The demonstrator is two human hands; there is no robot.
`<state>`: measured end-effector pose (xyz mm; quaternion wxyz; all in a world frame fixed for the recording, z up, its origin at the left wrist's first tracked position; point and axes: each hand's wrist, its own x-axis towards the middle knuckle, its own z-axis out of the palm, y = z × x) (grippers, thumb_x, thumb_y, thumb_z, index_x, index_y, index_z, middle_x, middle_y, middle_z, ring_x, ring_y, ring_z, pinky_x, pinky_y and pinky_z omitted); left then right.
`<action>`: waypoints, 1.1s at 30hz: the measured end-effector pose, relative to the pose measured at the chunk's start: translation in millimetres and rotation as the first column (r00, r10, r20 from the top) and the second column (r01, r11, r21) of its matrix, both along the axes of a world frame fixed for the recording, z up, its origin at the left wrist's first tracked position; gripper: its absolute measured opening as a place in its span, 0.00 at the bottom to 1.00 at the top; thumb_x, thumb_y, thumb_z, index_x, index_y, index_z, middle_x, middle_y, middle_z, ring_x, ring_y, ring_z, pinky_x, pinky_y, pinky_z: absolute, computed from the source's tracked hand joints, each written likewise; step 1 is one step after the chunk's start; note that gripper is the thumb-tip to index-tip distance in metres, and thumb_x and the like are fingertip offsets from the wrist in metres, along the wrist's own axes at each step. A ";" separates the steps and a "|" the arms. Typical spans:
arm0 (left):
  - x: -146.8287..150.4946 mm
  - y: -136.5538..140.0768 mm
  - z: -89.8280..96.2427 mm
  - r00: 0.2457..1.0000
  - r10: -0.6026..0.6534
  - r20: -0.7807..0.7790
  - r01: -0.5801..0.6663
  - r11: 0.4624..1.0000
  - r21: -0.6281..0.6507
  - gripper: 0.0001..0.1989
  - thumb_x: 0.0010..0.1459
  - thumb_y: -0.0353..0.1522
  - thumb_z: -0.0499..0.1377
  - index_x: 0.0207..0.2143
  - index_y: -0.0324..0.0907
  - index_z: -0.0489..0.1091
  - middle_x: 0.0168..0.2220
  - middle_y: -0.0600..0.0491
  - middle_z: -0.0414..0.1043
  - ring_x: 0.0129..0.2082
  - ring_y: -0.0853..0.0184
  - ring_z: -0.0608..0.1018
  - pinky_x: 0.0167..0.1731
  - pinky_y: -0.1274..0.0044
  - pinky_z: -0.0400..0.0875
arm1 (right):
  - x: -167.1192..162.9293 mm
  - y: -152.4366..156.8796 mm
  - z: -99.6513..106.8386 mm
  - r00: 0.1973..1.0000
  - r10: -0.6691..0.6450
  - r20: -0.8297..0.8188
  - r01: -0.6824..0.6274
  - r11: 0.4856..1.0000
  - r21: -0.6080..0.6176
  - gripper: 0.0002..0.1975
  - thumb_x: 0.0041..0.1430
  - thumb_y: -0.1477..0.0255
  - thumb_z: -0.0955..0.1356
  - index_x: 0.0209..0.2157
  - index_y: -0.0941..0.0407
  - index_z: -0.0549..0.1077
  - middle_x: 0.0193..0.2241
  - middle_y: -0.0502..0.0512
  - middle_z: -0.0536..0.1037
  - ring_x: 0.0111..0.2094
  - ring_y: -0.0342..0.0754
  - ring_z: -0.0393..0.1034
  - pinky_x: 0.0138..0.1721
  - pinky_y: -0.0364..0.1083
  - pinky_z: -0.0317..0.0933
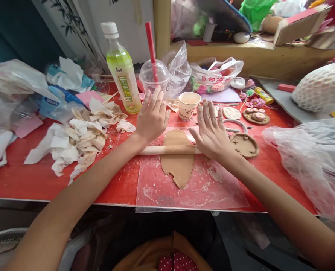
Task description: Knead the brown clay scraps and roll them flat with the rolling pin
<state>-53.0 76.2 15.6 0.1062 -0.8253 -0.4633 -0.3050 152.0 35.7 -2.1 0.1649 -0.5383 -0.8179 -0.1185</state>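
A flat slab of brown clay (pixel 178 167) with ragged edges lies on a clear plastic sheet (pixel 156 195). Across the slab rests a pale wooden rolling pin (pixel 175 150), roughly level from left to right. My left hand (pixel 153 116) is laid over the pin's left end, palm down with fingers stretched forward. Over the right end lies my right hand (pixel 211 131), its fingers straight and its thumb spread toward the slab. Neither hand wraps around the pin. To the right of my right hand sits a round clay dish (pixel 244 145) with small marks in it.
Behind my hands stand a paper cup (pixel 189 105), a plastic cup with a red straw (pixel 154 75) and a green drink bottle (pixel 122 71). Crumpled tissues (pixel 79 139) cover the left side. A clear plastic bag (pixel 311 158) lies at the right, near the red table's front edge.
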 end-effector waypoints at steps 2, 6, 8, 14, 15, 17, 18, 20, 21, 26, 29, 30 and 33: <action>0.7 -2.0 2.2 1.000 0.011 0.003 -0.011 1.000 0.000 0.22 0.64 0.35 0.40 0.57 0.37 0.56 0.61 0.44 0.55 0.64 0.59 0.50 0.63 0.60 0.40 | -0.2 -2.1 -0.8 1.000 -0.022 -0.016 0.022 1.000 -0.008 0.35 0.64 0.55 0.45 0.61 0.59 0.19 0.65 0.59 0.29 0.65 0.55 0.24 0.62 0.62 0.30; -0.6 -45.4 4.5 0.997 0.000 -0.082 0.000 1.000 0.000 0.21 0.64 0.34 0.40 0.53 0.33 0.60 0.59 0.43 0.58 0.64 0.58 0.51 0.62 0.60 0.44 | 3.2 -41.8 -2.8 0.997 0.048 0.055 -0.044 0.997 -0.056 0.35 0.64 0.55 0.46 0.63 0.60 0.22 0.65 0.59 0.34 0.65 0.52 0.28 0.63 0.60 0.32; -3.9 -79.6 1.6 0.985 -0.035 -0.168 0.033 0.999 -0.018 0.21 0.64 0.35 0.42 0.53 0.31 0.61 0.58 0.41 0.59 0.63 0.57 0.53 0.62 0.61 0.47 | 7.6 -72.7 -3.9 0.986 0.130 0.108 -0.120 0.988 -0.093 0.36 0.64 0.55 0.48 0.63 0.61 0.25 0.65 0.61 0.39 0.65 0.52 0.31 0.63 0.60 0.32; -12.9 -137.0 -13.6 0.937 -0.096 -0.337 0.065 0.993 -0.102 0.26 0.63 0.37 0.46 0.59 0.30 0.53 0.61 0.40 0.53 0.63 0.55 0.54 0.61 0.62 0.50 | 17.0 -121.3 -7.4 0.967 0.222 0.128 -0.208 0.971 -0.117 0.39 0.63 0.53 0.49 0.64 0.65 0.28 0.64 0.64 0.44 0.65 0.53 0.34 0.63 0.59 0.35; -12.6 -131.9 -14.3 0.942 -0.073 -0.326 0.043 0.994 -0.099 0.26 0.63 0.37 0.46 0.59 0.30 0.53 0.61 0.40 0.53 0.63 0.55 0.54 0.61 0.62 0.50 | 15.6 -115.7 -7.5 0.970 0.209 0.124 -0.197 0.975 -0.101 0.39 0.63 0.53 0.48 0.63 0.64 0.27 0.64 0.64 0.43 0.65 0.53 0.33 0.62 0.59 0.34; -10.2 -110.2 -13.6 0.959 -0.026 -0.284 0.007 0.998 -0.068 0.26 0.63 0.37 0.45 0.59 0.30 0.54 0.61 0.39 0.54 0.63 0.55 0.53 0.61 0.60 0.49 | 10.6 -93.3 -7.3 0.982 0.155 0.108 -0.150 0.987 -0.053 0.37 0.63 0.54 0.47 0.63 0.62 0.25 0.64 0.63 0.41 0.65 0.53 0.32 0.62 0.61 0.33; -8.4 -95.7 -12.5 0.968 0.003 -0.250 -0.013 0.999 -0.037 0.25 0.63 0.36 0.44 0.58 0.30 0.55 0.61 0.39 0.54 0.63 0.55 0.54 0.61 0.59 0.48 | 7.6 -78.4 -7.1 0.988 0.121 0.095 -0.118 0.992 -0.034 0.37 0.64 0.54 0.47 0.63 0.61 0.23 0.65 0.63 0.40 0.65 0.53 0.31 0.62 0.60 0.32; -4.3 -65.7 -9.4 0.984 0.063 -0.169 -0.060 0.998 0.022 0.23 0.64 0.36 0.43 0.57 0.31 0.56 0.60 0.39 0.55 0.63 0.55 0.54 0.61 0.57 0.48 | 2.0 -47.0 -6.5 0.997 0.057 0.053 -0.057 0.998 0.006 0.36 0.64 0.55 0.47 0.61 0.59 0.19 0.65 0.60 0.36 0.65 0.52 0.30 0.62 0.61 0.32; -2.5 -53.0 -7.9 0.988 0.087 -0.124 -0.082 0.996 0.047 0.22 0.64 0.35 0.43 0.57 0.33 0.57 0.60 0.40 0.56 0.63 0.55 0.54 0.61 0.57 0.48 | -0.1 -33.4 -6.0 0.999 0.032 0.034 -0.033 0.999 0.022 0.36 0.64 0.55 0.47 0.61 0.59 0.18 0.65 0.60 0.34 0.65 0.52 0.29 0.62 0.61 0.31; -2.2 -51.5 -7.8 0.994 0.043 -0.100 -0.040 0.999 0.031 0.21 0.65 0.36 0.42 0.55 0.35 0.59 0.59 0.42 0.58 0.63 0.57 0.54 0.61 0.59 0.49 | -0.7 -30.0 -3.7 1.000 0.002 0.022 -0.002 1.000 0.026 0.37 0.64 0.56 0.48 0.61 0.60 0.18 0.65 0.60 0.33 0.65 0.52 0.27 0.63 0.60 0.31; -8.1 -91.4 -14.7 0.979 -0.022 -0.201 0.001 0.994 -0.106 0.25 0.64 0.39 0.43 0.57 0.31 0.57 0.59 0.39 0.57 0.63 0.57 0.54 0.60 0.61 0.52 | 4.2 -71.9 -4.1 0.986 0.125 0.110 -0.118 0.991 -0.065 0.38 0.63 0.54 0.49 0.63 0.62 0.23 0.65 0.62 0.38 0.65 0.52 0.29 0.63 0.60 0.30; -9.6 -103.1 -17.0 0.970 -0.046 -0.237 0.014 0.991 -0.132 0.26 0.63 0.40 0.44 0.57 0.30 0.56 0.60 0.39 0.56 0.63 0.56 0.54 0.60 0.61 0.52 | 5.6 -84.2 -4.3 0.978 0.163 0.129 -0.155 0.985 -0.069 0.39 0.63 0.53 0.49 0.63 0.62 0.25 0.65 0.62 0.40 0.65 0.52 0.30 0.63 0.61 0.29; -10.7 -111.0 -20.9 0.963 -0.056 -0.265 0.023 0.992 -0.126 0.26 0.63 0.39 0.44 0.59 0.31 0.55 0.61 0.40 0.54 0.63 0.57 0.54 0.61 0.62 0.50 | 5.8 -92.6 -4.8 0.973 0.176 0.146 -0.172 0.984 -0.044 0.38 0.63 0.53 0.49 0.63 0.61 0.26 0.65 0.61 0.41 0.65 0.52 0.30 0.62 0.62 0.28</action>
